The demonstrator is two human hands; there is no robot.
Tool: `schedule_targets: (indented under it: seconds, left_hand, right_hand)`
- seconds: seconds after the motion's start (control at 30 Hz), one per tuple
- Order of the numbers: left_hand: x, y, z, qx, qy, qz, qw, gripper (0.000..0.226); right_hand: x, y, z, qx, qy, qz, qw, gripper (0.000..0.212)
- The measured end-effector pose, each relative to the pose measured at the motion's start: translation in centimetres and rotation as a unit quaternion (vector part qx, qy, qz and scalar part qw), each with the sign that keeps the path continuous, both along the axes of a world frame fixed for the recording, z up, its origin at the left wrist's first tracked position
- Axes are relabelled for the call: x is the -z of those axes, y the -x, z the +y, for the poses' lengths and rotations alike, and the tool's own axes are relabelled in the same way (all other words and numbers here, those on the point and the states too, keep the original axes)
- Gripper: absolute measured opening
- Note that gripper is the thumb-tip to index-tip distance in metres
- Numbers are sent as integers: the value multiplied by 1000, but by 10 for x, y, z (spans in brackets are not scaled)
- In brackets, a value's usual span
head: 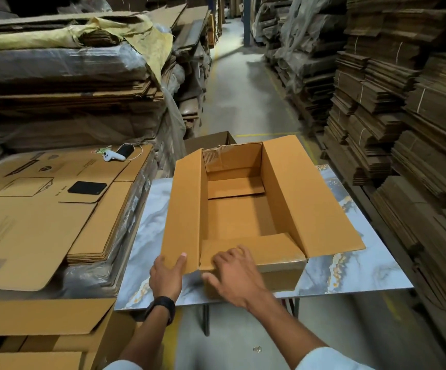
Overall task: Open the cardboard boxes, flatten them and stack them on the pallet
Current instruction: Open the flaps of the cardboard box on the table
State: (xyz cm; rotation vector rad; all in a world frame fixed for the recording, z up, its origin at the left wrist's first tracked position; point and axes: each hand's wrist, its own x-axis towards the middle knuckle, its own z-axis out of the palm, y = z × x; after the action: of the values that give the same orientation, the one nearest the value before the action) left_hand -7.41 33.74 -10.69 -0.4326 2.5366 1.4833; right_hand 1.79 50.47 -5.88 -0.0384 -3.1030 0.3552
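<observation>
An open brown cardboard box (246, 209) stands on a marble-patterned table (355, 263), its long flaps spread left and right and its inside empty. My left hand (167, 273) grips the near corner of the left flap, thumb on top. My right hand (234, 273) rests on the near short flap and the front wall, fingers spread over the edge. To the left lies a stack of flattened boxes (43, 220) wrapped in plastic at its sides. The pallet under it is hidden.
A black phone (87, 188), a white controller (113, 156) and a black spool (125, 150) lie on the flat stack. Tall piles of flattened cardboard (403, 102) line both sides of the aisle (240, 97). Another open box (211, 141) stands behind the table.
</observation>
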Motion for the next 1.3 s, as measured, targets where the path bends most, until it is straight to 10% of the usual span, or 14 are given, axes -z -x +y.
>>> schedule_targets:
  seconds: [0.13,0.37,0.73,0.93,1.07,1.3]
  left_hand:
    - [-2,-3,0,45,16,-21,999,73]
    - [-17,4,-15,75,48,47,995,28]
    - [-42,23,51,306,62,176,934,56]
    - [-33,27,72,447,320,188,814,65]
    - [-33,10,75,475,344,210,783,104]
    - [-31,-17,83,504,322,186,779,66]
  right_hand:
    - [-12,39,-49,115,58,-63,990,76]
    - [-23,49,-47,143,88,-99,981,22]
    - [-41,-44,123,96,-64,-182,977,12]
    - [-31,-86,196,209,-162,-136,955,24]
    - [-24,-71,203,231,-158,-150,948,19]
    - [-29,-17,159,144,11,-273,951,46]
